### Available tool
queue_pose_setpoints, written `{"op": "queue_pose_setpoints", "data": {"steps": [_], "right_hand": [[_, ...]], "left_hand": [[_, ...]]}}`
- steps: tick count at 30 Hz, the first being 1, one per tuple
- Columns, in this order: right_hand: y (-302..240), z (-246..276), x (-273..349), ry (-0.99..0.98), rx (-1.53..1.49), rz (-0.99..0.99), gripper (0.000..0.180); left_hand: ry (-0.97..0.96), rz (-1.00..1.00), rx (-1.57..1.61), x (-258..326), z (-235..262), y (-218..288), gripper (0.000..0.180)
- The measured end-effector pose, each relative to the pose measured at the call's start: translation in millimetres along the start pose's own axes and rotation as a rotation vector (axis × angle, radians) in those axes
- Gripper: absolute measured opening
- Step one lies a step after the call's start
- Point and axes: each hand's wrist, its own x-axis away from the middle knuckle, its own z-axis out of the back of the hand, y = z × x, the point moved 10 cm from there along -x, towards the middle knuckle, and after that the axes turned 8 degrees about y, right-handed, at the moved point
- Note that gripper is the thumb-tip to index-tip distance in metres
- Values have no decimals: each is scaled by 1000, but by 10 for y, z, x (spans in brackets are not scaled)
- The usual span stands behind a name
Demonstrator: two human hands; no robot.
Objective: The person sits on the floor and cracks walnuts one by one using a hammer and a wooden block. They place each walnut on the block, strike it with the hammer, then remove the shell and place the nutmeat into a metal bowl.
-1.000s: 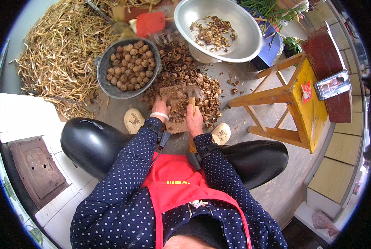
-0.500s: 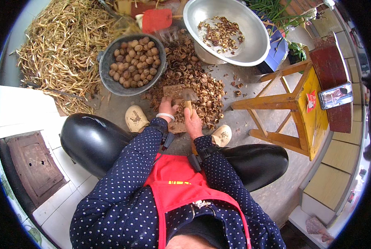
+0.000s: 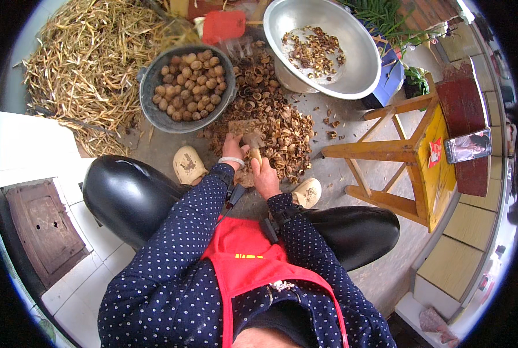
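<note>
My right hand [image 3: 266,180] is wrapped round the wooden handle of a hammer [image 3: 255,154]. The hammer's head sits low over a wooden board [image 3: 242,124], right beside the fingers of my left hand [image 3: 233,148]. Those left fingers are curled together on the board; whatever they pinch is too small or hidden to make out. Around the board's far and right sides spreads a heap of cracked walnut shells [image 3: 282,130]. Beyond my left hand stands a dark bucket [image 3: 150,110] of whole walnuts [image 3: 190,87].
A big metal basin [image 3: 360,78] with walnut kernels [image 3: 317,53] stands far right. On the right, a yellow wooden stool [image 3: 435,185] has a phone [image 3: 469,145] propped near it. Dry straw [image 3: 85,69] is piled far left, and a red brush [image 3: 224,27] lies behind the bucket.
The hammer and my right hand have shifted slightly left, bringing the hammer's head closer to my left fingers. My left hand stays in nearly the same place on the board.
</note>
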Motion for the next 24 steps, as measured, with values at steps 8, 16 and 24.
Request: {"op": "queue_pose_setpoints", "data": {"steps": [8,16,24], "right_hand": [[-62,251,-72,176,-292,-11,39],[14,271,-76,192,-362,-58,39],[13,328,-126,277,-353,-15,39]], "left_hand": [[-24,-16,15,-12,-23,-26,47],[-168,-90,-197,10,-139,100,41],[161,-141,152,-386,450,755,55]]}}
